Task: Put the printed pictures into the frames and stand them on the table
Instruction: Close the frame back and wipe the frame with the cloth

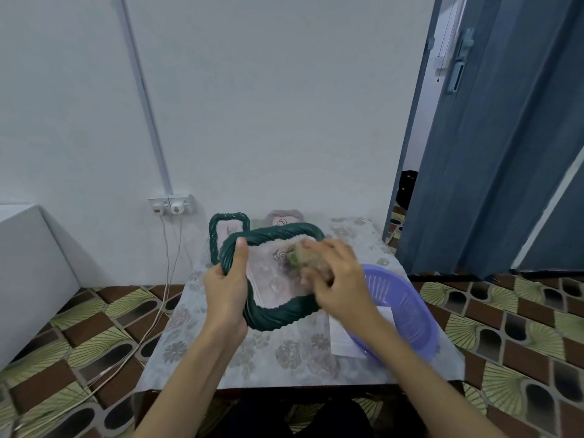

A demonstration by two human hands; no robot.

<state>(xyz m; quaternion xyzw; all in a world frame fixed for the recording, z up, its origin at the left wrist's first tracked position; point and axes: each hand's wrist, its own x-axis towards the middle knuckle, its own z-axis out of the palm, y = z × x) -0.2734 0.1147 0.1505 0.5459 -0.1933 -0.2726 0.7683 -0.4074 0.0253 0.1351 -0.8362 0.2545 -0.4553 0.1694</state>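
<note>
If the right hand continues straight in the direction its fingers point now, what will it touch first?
The right hand points up-left across the held green frame. Its blurred fingers already seem to be on the printed picture there; next would probably come the frame's top edge, then the second green frame behind. Depth is unclear.

right hand (339, 276) is smeared with motion blur, so whatever greenish wad (300, 259) it presses on the green frame (271, 314) is anyone's guess. the second frame (218, 230) at 11 o'clock is half hidden behind it, the pinkish one (284, 215) at 12 mostly too. both forearms are cut off at the bottom edge.
</note>
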